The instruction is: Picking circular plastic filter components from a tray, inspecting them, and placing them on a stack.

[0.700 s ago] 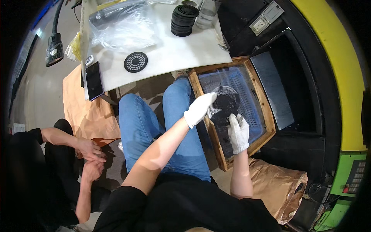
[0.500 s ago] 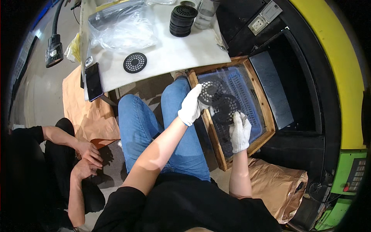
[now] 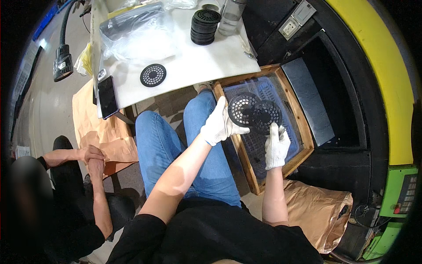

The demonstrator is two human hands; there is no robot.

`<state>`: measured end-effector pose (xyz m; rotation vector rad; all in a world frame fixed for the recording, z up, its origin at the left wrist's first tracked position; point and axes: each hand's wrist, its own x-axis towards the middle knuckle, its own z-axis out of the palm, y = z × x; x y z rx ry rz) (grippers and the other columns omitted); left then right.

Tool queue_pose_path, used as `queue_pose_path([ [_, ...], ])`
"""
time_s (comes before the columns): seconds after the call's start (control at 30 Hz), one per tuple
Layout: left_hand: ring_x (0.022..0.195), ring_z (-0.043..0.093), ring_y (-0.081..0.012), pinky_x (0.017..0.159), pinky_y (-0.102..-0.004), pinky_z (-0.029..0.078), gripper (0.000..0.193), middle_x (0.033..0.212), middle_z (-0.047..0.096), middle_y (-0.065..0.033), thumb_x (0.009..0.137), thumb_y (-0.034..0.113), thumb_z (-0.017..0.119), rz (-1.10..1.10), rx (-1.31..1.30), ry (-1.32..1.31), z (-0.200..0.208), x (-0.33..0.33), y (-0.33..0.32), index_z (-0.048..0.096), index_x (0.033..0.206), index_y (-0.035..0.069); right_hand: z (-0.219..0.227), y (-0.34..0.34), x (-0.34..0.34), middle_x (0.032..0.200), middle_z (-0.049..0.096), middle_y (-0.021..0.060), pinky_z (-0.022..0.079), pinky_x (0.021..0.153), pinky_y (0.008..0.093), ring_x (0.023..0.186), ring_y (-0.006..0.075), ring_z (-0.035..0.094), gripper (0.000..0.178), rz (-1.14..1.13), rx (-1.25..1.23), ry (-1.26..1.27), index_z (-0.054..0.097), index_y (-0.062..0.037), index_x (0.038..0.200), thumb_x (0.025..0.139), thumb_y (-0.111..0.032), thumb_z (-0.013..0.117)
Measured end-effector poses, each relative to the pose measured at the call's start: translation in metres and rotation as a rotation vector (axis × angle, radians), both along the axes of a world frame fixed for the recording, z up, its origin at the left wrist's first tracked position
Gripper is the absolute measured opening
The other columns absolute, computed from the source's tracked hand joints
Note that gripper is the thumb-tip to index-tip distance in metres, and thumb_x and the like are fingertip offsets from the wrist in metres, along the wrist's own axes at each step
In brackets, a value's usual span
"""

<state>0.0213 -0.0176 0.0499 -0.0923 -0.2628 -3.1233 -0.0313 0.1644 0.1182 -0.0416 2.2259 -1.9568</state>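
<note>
My white-gloved left hand (image 3: pixel 220 124) is closed on the edge of a round black perforated disc (image 3: pixel 240 105). A second black perforated disc (image 3: pixel 270 115) is pinched at its lower rim by my right hand (image 3: pixel 277 146), also gloved. The two discs overlap where they meet, over the wooden frame (image 3: pixel 246 163) to the right of my knees. Another such disc (image 3: pixel 153 75) lies flat on the white table (image 3: pixel 193 66). Towards the table's far side rises a stack of black discs (image 3: pixel 204 31).
Inside the wooden frame sits a blue plastic crate (image 3: pixel 288 127). On the table are clear plastic bags (image 3: pixel 140 39), a phone (image 3: pixel 107 97) and a water bottle (image 3: pixel 231 17). A co-worker's hands (image 3: pixel 93 158) rest at the left. A copper-coloured bag (image 3: pixel 314 209) stands at the right.
The disc in my right hand has risen slightly and turned beside the other one. My left thumb now reaches farther right under its disc. The co-worker has leaned in, hands shifted up and left.
</note>
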Motion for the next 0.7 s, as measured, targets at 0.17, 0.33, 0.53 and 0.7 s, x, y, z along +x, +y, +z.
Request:
queue_pose_path([
  [0.17,0.111,0.059,-0.0398,0.086,-0.0598,0.053,0.070,0.130,0.054,-0.0191,0.097,0.060,0.027,-0.050,0.082,0.002,-0.003,-0.001,-0.003,0.038,0.141,0.007,0.001,-0.001,0.005,0.063,0.045,-0.0092,0.025,0.044,0.0191,0.050,-0.0003,0.034,0.020,-0.004,0.017,0.053,0.057,-0.0110,0.078,0.094,-0.021,0.062],
  [0.33,0.109,0.060,-0.0403,0.084,-0.0603,0.053,0.069,0.130,0.054,-0.0182,0.097,0.060,0.028,-0.059,0.142,0.073,-0.008,-0.002,-0.003,0.039,0.140,0.007,0.004,-0.002,0.006,0.061,0.044,-0.0095,0.025,0.043,0.0190,0.048,-0.0003,0.034,0.018,-0.007,-0.018,0.080,0.058,-0.0112,0.080,0.094,-0.022,0.062],
  [0.53,0.109,0.060,-0.0416,0.084,-0.0613,0.052,0.070,0.131,0.054,-0.0174,0.096,0.061,0.029,-0.047,0.140,0.057,-0.003,0.000,-0.003,0.039,0.140,0.007,0.003,0.002,0.007,0.063,0.044,-0.0097,0.025,0.044,0.0193,0.050,-0.0004,0.034,0.018,-0.020,-0.016,0.065,0.058,-0.0105,0.080,0.094,-0.020,0.063],
  [0.7,0.108,0.060,-0.0380,0.083,-0.0596,0.053,0.077,0.135,0.049,-0.0188,0.094,0.067,0.024,-0.023,0.058,-0.127,0.005,-0.002,0.001,0.039,0.140,0.007,0.000,0.005,0.002,0.071,0.052,-0.0054,0.035,0.051,0.0213,0.059,0.0035,0.044,0.017,-0.062,0.083,0.008,0.063,-0.0050,0.091,0.092,-0.022,0.064],
])
